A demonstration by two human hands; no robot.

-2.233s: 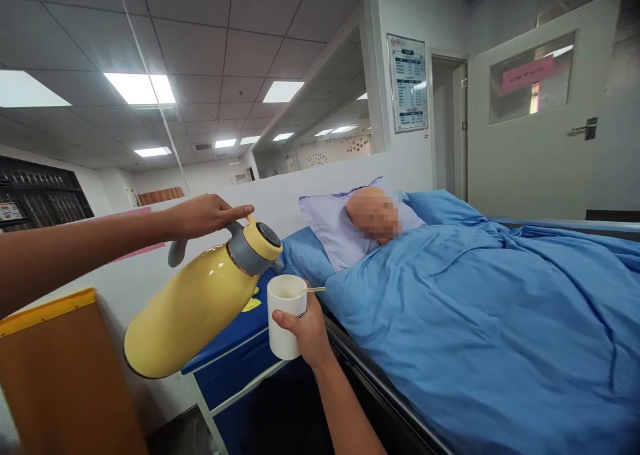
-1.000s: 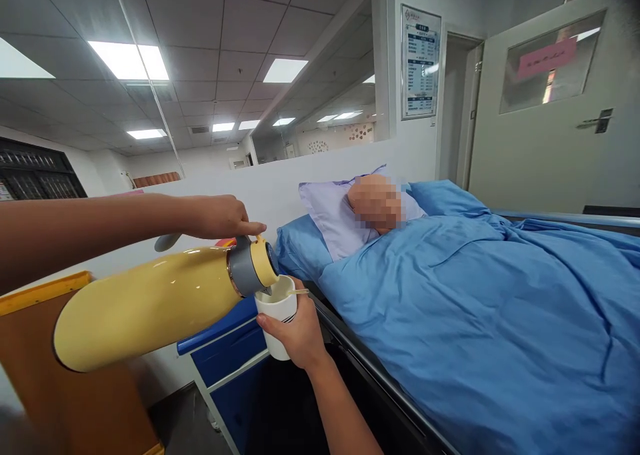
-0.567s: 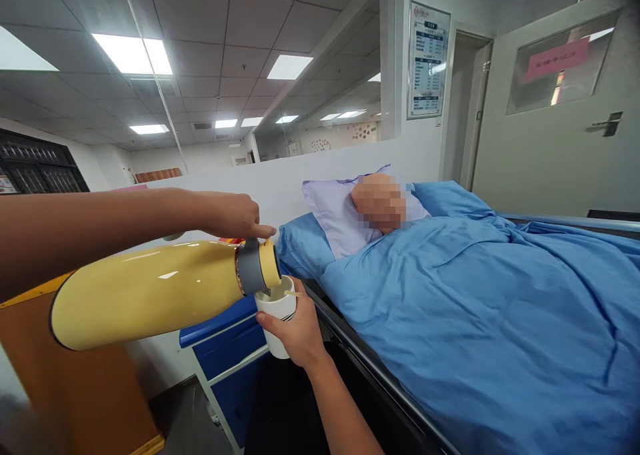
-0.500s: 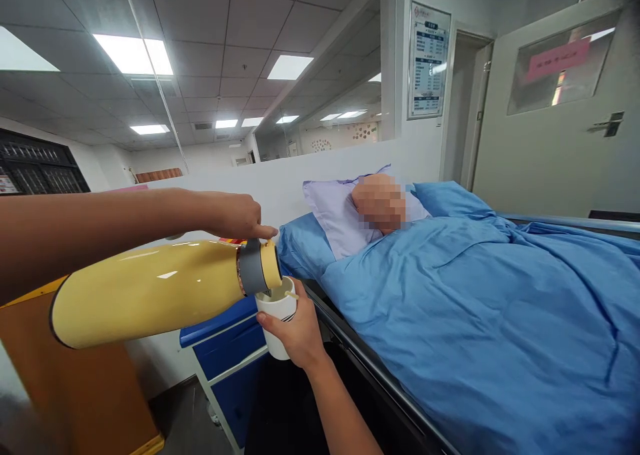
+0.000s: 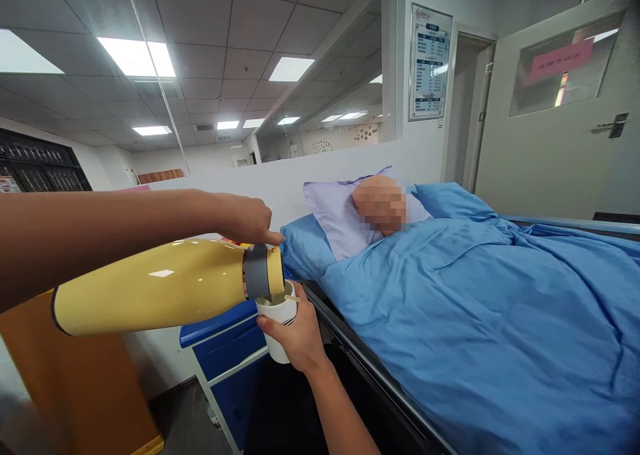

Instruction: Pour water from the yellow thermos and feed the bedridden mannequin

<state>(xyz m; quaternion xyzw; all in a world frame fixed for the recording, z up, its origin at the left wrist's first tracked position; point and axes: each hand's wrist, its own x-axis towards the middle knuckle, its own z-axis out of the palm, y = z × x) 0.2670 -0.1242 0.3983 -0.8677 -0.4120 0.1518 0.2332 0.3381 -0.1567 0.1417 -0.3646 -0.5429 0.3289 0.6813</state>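
1. One yellow thermos [image 5: 155, 285] hung nearly sideways, pouring end right over the white cup [image 5: 275, 313].
2. Left hand [image 5: 244, 218] was curled on top and had hold of the thermos, grip mostly hidden tbh.
3. Right hand [image 5: 300, 335] was wrapped round the cup, a pale stick [image 5: 291, 298] by its rim.
4. Blue-covered bed [image 5: 475, 322] filled the right.

Your yellow flask [image 5: 155, 285] has a smooth, glossy shell bright with highlights; its grey collar [image 5: 257, 272] looks like matt plastic; your white cup [image 5: 277, 314] is smooth, ceramic or plastic, hard to tell; the quilt [image 5: 475, 308] is creased cloth with a soft sheen; the pillow [image 5: 334, 218] is duller cloth; the door handle [image 5: 618, 126] looks metal.
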